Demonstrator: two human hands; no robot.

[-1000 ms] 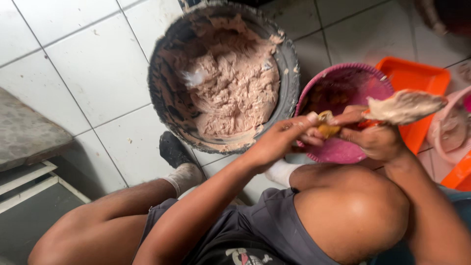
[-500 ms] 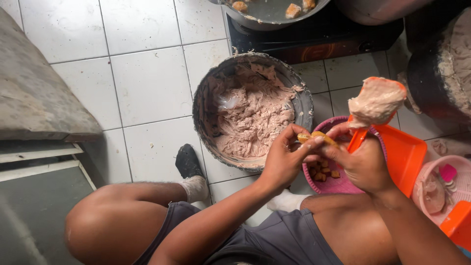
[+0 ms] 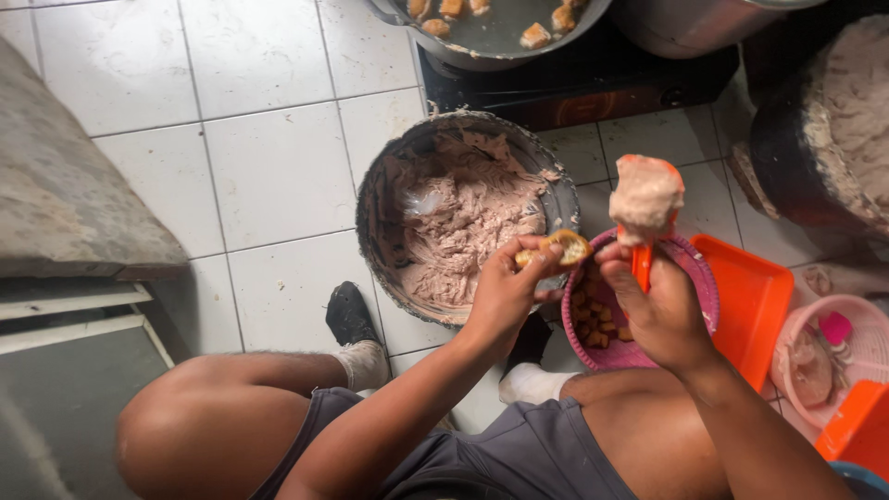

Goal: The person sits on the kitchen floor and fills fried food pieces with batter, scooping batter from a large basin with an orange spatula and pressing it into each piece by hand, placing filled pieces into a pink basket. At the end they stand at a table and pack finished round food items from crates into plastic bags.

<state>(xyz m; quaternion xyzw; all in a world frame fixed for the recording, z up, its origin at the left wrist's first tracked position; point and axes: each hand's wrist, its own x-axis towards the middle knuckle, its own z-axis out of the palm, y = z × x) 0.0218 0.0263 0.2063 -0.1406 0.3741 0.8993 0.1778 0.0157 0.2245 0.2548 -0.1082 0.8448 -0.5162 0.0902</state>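
Since a moment ago both hands have lifted a little and drawn apart from each other, and the loaded orange spatula (image 3: 645,199) now stands upright rather than lying across the pink basket (image 3: 696,278).

Nearest, the person's bare knees and grey shorts (image 3: 519,458) fill the bottom of the view, with feet in white socks on the white tiled floor (image 3: 250,176). The left hand (image 3: 505,292) has its fingers closed round a small golden-brown piece of fried food (image 3: 560,247), pinched at the fingertips above the near rim of the big bowl. The right hand (image 3: 659,310) is wrapped tight round the spatula's handle; a thick lump of pale pinkish paste sits on the blade, held over the pink basket, which holds more golden pieces.

Just right of the basket lies an orange tray (image 3: 755,296), and beyond it a small pink basket (image 3: 847,356). Behind the left hand is the large metal bowl (image 3: 380,199) of pinkish paste. Farther off, a pan (image 3: 500,37) with pieces in dark oil sits on a black stove (image 3: 602,93).
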